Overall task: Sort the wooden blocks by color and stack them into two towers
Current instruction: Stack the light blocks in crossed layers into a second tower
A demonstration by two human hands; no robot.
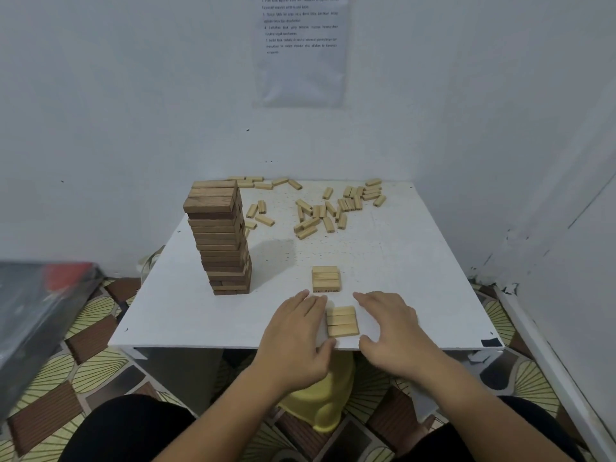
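Observation:
A tall tower of dark brown blocks [221,240] stands on the left of the white table [186,305]. Several light blocks [328,211] lie scattered across the far half. A flat layer of three light blocks [326,279] sits near the front centre. A second row of three light blocks [342,321] lies at the front edge. My left hand [296,335] rests flat against that row's left side, and my right hand [391,326] flanks its right side, both with fingers straight. Neither hand holds a block.
White walls close off the back and right, with a printed sheet [300,48] taped up. A dark box [36,315] sits at the left on the patterned floor. A yellow container [320,398] stands under the table's front edge.

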